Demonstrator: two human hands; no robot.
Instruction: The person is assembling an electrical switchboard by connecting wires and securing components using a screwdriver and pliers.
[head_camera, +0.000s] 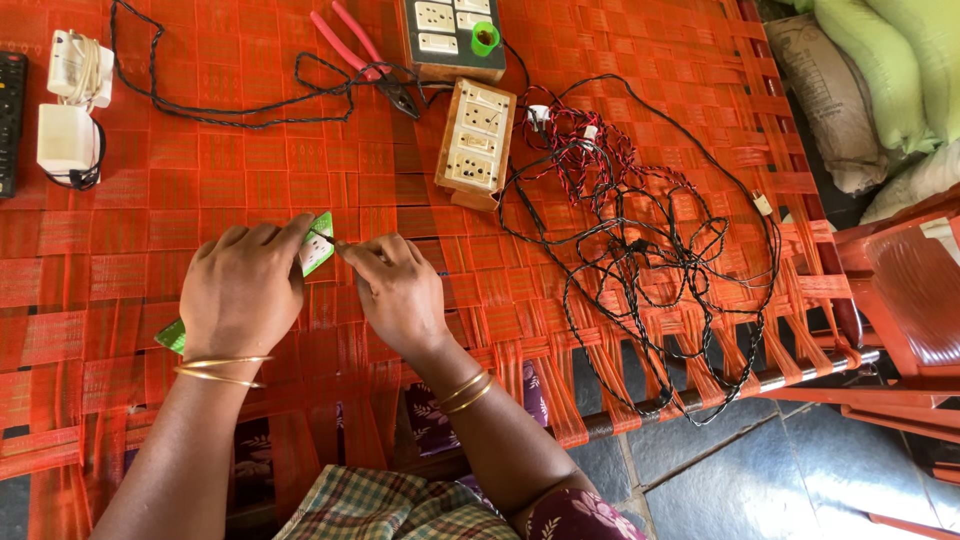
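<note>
Near the cot's edge, the left hand (240, 290) grips a green-and-white card (316, 244); the right hand (400, 292) pinches closed at its corner. Farther off stands a wooden switchboard (476, 140), tangled wires (640, 240) to its right, pink pliers (365, 55) beyond.

An orange woven-strap cot (200, 180) fills the view in daylight — grey stone floor tiles (740, 470) below, red plastic chair (915, 290) and stuffed sacks (870, 80) alongside.

a home repair spot: woven cot (620, 60), switchboards (476, 140), pliers (365, 60), stuffed sacks (860, 80).
</note>
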